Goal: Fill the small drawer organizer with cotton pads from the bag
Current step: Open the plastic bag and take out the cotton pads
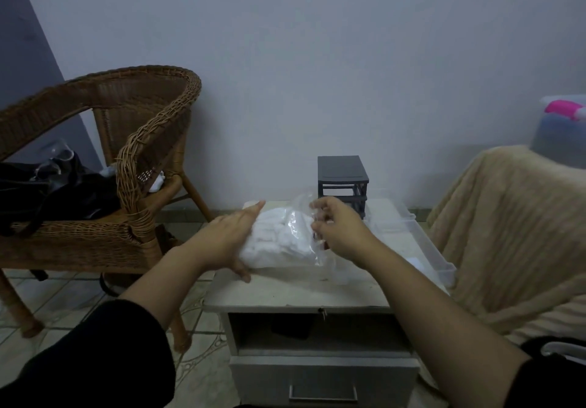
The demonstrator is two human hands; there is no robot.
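The left hand point(230, 239) presses flat on the bag point(301, 214); the right hand point(336, 226) pinches its plastic. A hard pull may spill pads point(276, 244).

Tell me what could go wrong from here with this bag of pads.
The right hand pinches the thin plastic of the bag; a hard tug may tear it and scatter cotton pads. The left hand only presses flat against the bag, near the left edge of the table, so it might slide off. The organizer stands behind the bag; a reaching arm could knock it.
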